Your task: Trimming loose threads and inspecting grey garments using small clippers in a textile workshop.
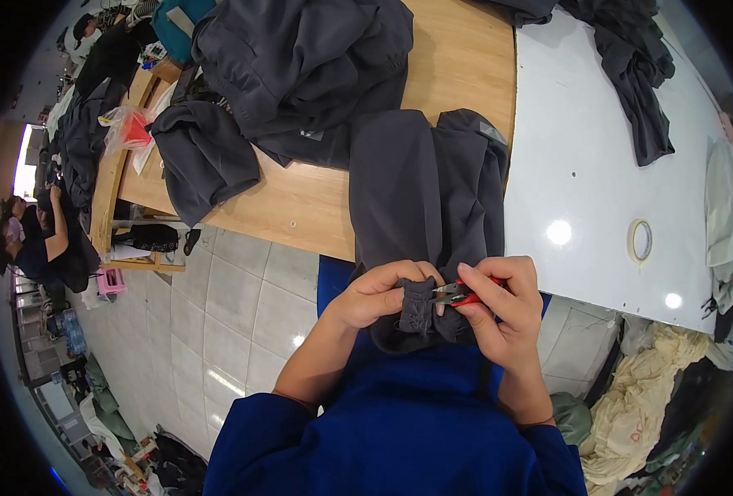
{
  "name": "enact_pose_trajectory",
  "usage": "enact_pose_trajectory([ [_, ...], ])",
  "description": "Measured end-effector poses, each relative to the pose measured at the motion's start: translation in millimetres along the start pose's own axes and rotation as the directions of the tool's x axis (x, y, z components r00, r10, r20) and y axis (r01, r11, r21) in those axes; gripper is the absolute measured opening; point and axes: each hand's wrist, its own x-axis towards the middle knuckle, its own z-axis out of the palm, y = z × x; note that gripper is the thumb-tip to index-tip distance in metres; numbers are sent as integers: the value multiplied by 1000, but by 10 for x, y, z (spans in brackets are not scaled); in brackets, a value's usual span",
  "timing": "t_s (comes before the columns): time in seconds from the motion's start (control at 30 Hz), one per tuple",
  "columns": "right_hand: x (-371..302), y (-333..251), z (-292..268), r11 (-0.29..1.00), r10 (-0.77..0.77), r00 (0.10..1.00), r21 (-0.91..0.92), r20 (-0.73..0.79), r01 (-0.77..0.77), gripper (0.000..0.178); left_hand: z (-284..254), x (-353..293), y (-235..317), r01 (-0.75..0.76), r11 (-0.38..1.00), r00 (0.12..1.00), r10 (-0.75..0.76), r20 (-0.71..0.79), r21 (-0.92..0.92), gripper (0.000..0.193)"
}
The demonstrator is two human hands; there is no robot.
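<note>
Dark grey trousers (391, 186) hang over the near edge of the wooden table, and one gathered end of the cloth is bunched up in front of my body. My left hand (376, 293) pinches this end between thumb and fingers. In my right hand (503, 306) are small thread snips (463, 294) with red handles, their metal blades pointing left at the cloth's edge. The tips sit against the fabric beside my left fingertips. Loose threads or frayed edges show on the cloth below the blades.
A large heap of dark grey garments (300, 66) covers the far part of the wooden table (300, 202). To the right, a white table (581, 223) bears a roll of tape (639, 240) and another dark garment (635, 99). Cream cloth (631, 413) lies low at right. Another person (36, 236) works far left.
</note>
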Motion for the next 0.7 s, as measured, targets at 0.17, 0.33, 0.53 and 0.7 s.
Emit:
enact_pose_trajectory([
  [0.17, 12, -19, -22, 999, 13, 999, 37, 50, -15, 36, 17, 33, -95, -64, 996, 998, 65, 19, -53, 30],
  [0.33, 23, -51, -33, 996, 33, 997, 78, 76, -39, 36, 27, 44, -86, -32, 999, 999, 32, 37, -3, 33],
  [0.53, 5, -76, -14, 1000, 7, 1000, 3, 27, -7, 33, 58, 57, -63, -3, 999, 1000, 4, 8, -45, 35],
  [0.7, -6, -68, 9, 998, -43, 999, -49, -13, 42, 31, 57, 66, -28, 38, 996, 999, -37, 18, -75, 35],
])
